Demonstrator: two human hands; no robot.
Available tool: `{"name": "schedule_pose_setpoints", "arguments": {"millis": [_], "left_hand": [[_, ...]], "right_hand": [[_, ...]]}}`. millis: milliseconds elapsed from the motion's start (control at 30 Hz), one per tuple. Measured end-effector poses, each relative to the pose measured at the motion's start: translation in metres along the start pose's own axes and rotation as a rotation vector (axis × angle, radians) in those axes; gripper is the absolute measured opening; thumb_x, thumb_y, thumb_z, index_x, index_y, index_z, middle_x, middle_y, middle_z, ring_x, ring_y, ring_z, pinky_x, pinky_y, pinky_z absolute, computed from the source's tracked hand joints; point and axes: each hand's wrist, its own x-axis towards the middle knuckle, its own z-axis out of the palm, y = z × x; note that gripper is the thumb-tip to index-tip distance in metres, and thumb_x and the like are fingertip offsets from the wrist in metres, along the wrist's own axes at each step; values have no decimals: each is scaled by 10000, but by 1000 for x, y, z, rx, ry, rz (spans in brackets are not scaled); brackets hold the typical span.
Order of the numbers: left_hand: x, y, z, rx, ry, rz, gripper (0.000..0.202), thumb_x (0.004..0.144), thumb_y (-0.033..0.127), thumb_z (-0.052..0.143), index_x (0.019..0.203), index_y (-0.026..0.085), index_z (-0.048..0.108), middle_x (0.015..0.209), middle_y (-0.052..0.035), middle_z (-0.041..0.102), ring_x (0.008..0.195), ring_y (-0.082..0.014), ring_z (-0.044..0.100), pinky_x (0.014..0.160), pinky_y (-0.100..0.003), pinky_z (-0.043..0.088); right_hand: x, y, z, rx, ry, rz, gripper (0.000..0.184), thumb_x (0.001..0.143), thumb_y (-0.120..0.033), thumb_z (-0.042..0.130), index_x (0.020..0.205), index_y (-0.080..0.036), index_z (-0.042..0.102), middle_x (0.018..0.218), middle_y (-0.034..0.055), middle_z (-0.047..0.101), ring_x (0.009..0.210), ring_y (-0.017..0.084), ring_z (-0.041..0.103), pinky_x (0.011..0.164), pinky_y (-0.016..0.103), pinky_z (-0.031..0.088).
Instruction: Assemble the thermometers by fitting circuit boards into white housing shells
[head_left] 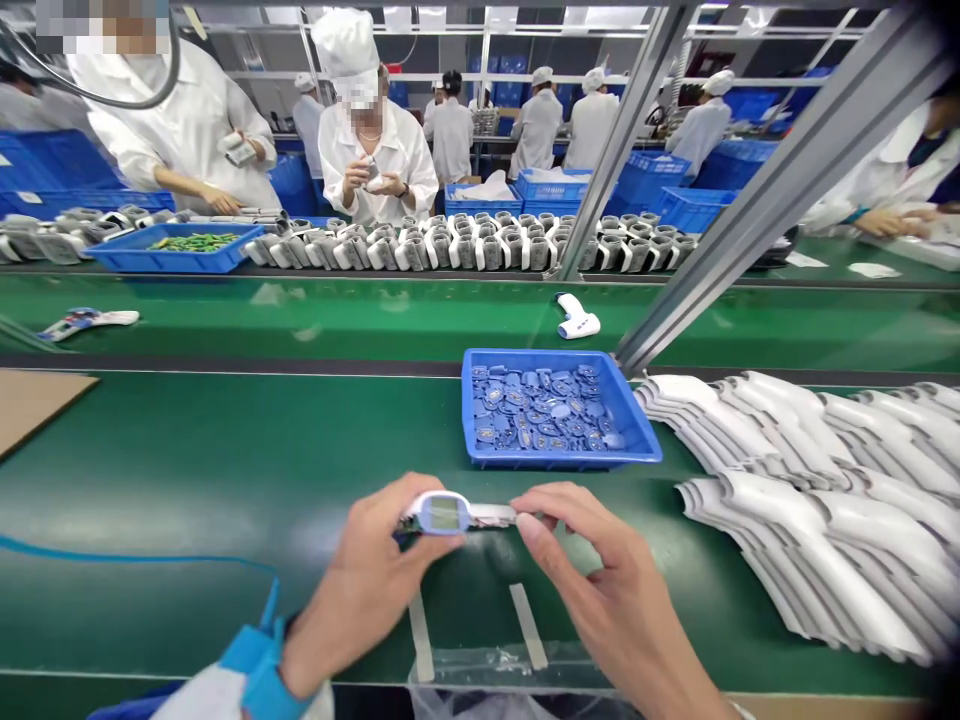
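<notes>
On the green conveyor belt (172, 480), left hand (367, 575) and right hand (607, 570) pinch a light, brittle-looking plastic thermometer housing (450, 513), best held by its edges.

We log a bright factory hall under white ceiling strip lights (480, 32). Blue plastic crates (694, 208) stand stacked toward the far end, aluminium frame posts (626, 150) rise between the lines, and long green conveyor worktops (225, 320) run crosswise ahead.
</notes>
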Motion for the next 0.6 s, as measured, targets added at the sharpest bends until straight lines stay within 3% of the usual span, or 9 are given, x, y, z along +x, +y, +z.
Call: {"name": "schedule_pose_setpoints", "arguments": {"millis": [100, 167, 233, 367, 467, 533, 600], "left_hand": [[-11, 3, 31, -38, -77, 55, 108, 934, 328, 617, 961, 224, 630, 945, 25, 660, 849, -129, 573, 759, -232, 422], [-14, 4, 43, -50, -109, 67, 113, 957, 338, 582, 966, 231, 617, 952, 23, 651, 855, -133, 565, 763, -242, 410], [-17, 5, 51, -19, -133, 83, 136, 980, 346, 534, 954, 232, 601, 938, 14, 640, 844, -148, 554, 751, -261, 393], [-18, 0, 64, 49, -64, -14, 174, 983, 371, 488, 962, 219, 569, 900, -19, 633, 808, -185, 541, 732, -296, 371], [-15, -9, 71, -169, -58, -211, 264, 897, 416, 618, 1038, 206, 544, 907, -26, 636, 803, -184, 555, 716, -282, 402], [-13, -15, 74, -345, -130, -275, 366, 845, 441, 680, 1079, 197, 538, 923, -26, 630, 790, -169, 553, 687, -262, 418], [-12, -18, 76, -434, -170, -309, 392, 853, 469, 666, 1103, 189, 554, 942, -33, 630, 774, -157, 550, 674, -254, 428]], "right_hand": [[-3, -4, 2, -80, -24, -108, 86, 961, -299, 599, 1012, -292, 668, 995, -14, 682, 904, 157, 597, 785, 298, 441], [-8, -7, 5, -146, -33, -143, 31, 937, -267, 642, 942, -282, 669, 937, -31, 678, 855, 153, 582, 755, 309, 397], [-14, -11, 4, -212, -25, -173, 108, 949, -232, 621, 854, -267, 658, 864, -45, 665, 780, 141, 554, 714, 313, 343], [-22, -9, -12, -345, 108, -253, 210, 1006, -258, 500, 844, -247, 634, 824, -32, 658, 737, 139, 545, 700, 323, 305], [-23, 26, -29, -542, 222, -80, 329, 1017, -417, 446, 823, -225, 630, 815, 15, 660, 752, 167, 581, 677, 324, 323], [-26, 62, -35, -750, 261, 24, 512, 1015, -541, 351, 729, -213, 620, 707, 35, 633, 674, 185, 577, 629, 336, 288], [-35, 91, -37, -822, 267, 59, 583, 1006, -598, 284, 784, -202, 650, 672, 43, 624, 652, 201, 592, 614, 337, 272]]}}
